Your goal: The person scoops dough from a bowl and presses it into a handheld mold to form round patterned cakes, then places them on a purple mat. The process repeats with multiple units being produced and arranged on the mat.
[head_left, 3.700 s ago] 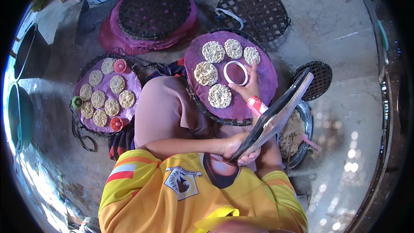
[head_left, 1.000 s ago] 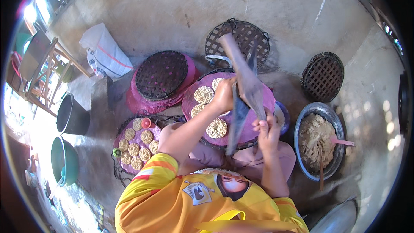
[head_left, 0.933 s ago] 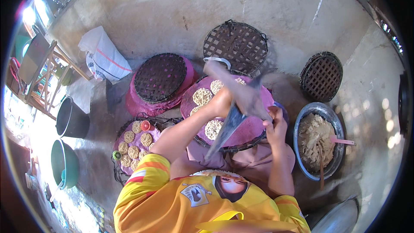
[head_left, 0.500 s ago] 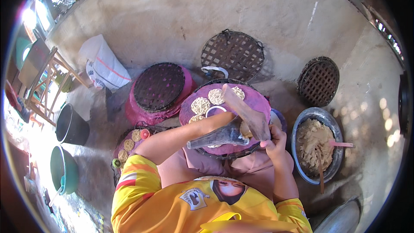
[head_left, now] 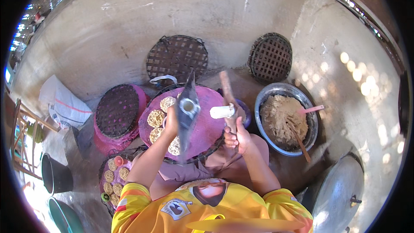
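Note:
My left hand [head_left: 171, 123] is closed on the dark wooden press body [head_left: 188, 105], a long piece with a round hole in its middle, smeared by motion at its ends. My fingers are partly hidden behind it. To the right, my right hand [head_left: 237, 136] grips the lower part of a wooden plunger [head_left: 227, 88], whose pale, rounded peg [head_left: 222, 111] points left, apart from the hole. Below both hands lies a woven tray with a purple sheet [head_left: 205, 125]. Several coiled noodle rounds [head_left: 156, 118] rest along its left side.
At the right stands a metal basin of dough [head_left: 282, 118] with a pink-handled tool and a wooden stick. A second tray of noodle rounds [head_left: 113, 177] lies at lower left. Woven baskets [head_left: 177, 58] lean on the wall. A white sack [head_left: 67, 105] and buckets [head_left: 56, 173] are at left.
The plunger and press body, together before, are now apart, showing the peg and the hole. The press body has turned from crosswise to lengthwise. The view has shifted right.

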{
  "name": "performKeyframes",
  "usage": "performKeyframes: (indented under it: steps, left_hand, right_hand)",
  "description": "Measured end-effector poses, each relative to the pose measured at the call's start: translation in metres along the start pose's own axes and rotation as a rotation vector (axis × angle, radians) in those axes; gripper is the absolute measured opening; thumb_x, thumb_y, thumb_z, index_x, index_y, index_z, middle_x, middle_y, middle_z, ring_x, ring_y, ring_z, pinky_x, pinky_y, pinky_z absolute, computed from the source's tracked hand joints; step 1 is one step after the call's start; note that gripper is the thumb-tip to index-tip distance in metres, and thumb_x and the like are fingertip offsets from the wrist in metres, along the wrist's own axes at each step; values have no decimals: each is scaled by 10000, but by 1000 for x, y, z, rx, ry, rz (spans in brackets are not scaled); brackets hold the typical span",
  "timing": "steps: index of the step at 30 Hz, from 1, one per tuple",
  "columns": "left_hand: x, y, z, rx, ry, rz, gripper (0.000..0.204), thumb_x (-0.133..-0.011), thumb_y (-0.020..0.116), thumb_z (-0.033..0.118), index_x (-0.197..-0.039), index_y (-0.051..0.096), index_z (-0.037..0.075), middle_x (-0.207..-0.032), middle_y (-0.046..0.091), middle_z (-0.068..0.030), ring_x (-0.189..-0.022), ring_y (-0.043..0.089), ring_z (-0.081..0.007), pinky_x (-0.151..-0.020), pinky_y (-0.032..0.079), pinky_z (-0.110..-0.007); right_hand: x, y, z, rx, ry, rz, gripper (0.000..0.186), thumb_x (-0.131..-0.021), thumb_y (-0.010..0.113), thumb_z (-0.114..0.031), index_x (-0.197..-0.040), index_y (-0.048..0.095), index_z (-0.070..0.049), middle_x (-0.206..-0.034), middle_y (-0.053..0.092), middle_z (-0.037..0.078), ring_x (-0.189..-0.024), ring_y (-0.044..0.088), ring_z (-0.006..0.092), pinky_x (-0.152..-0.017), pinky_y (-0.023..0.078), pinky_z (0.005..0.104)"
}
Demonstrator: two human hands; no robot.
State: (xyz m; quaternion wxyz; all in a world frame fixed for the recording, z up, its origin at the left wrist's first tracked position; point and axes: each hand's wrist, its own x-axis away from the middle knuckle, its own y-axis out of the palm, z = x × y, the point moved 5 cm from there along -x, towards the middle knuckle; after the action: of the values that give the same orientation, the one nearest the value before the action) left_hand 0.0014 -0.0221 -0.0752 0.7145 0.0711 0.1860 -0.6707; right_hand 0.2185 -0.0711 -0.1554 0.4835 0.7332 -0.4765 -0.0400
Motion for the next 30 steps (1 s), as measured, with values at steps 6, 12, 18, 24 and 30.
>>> performKeyframes:
  steps: [6, 12, 18, 24, 30]
  left_hand:
    - [-31, 46, -10, 975, -387, -135, 431, -728, 626, 87, -1141, 523, 14, -1155, 571, -106, -1064, 542, -239, -888, 443, -394]
    - [-18, 37, 42, 975, -222, -149, 299, -679, 590, 24, -973, 538, 7, -866, 556, -100, -757, 553, -234, -711, 457, -362]
    - [12, -64, 105, 849, -74, -137, 498, -624, 674, 205, -985, 409, -11, -849, 381, -43, -789, 410, -159, -722, 324, -297]
    - [56, -166, 123, 438, 244, -1, 477, -640, 625, 130, -1061, 445, -1, -910, 390, -88, -833, 406, -191, -754, 331, -334]
    - [84, -229, 111, 334, 275, 173, 628, -681, 584, 38, -1263, 365, -48, -990, 427, -101, -906, 403, -230, -809, 331, -362]
  right_hand:
    - [14, 15, 39, 123, 262, -310, 709, -798, 258, -747, -802, 515, -86, -481, 380, -20, -336, 332, 68, -338, 283, 210]
    - [44, -41, -27, 1031, -337, 114, 420, -923, 449, -424, -1093, 600, -71, -974, 651, 63, -840, 613, 143, -731, 486, 319]
    - [184, -184, -147, 1765, -340, 1570, 184, -812, 559, -264, -895, 661, -136, -857, 670, 118, -808, 634, 303, -720, 465, 428]
    - [218, -252, -123, 1926, 168, 1783, 266, -820, 524, -212, -1053, 602, -109, -991, 659, 104, -935, 616, 319, -759, 472, 435]
    - [217, -227, -170, 1933, 191, 1661, 231, -822, 521, -230, -906, 684, -91, -937, 670, 139, -905, 644, 293, -737, 510, 413]
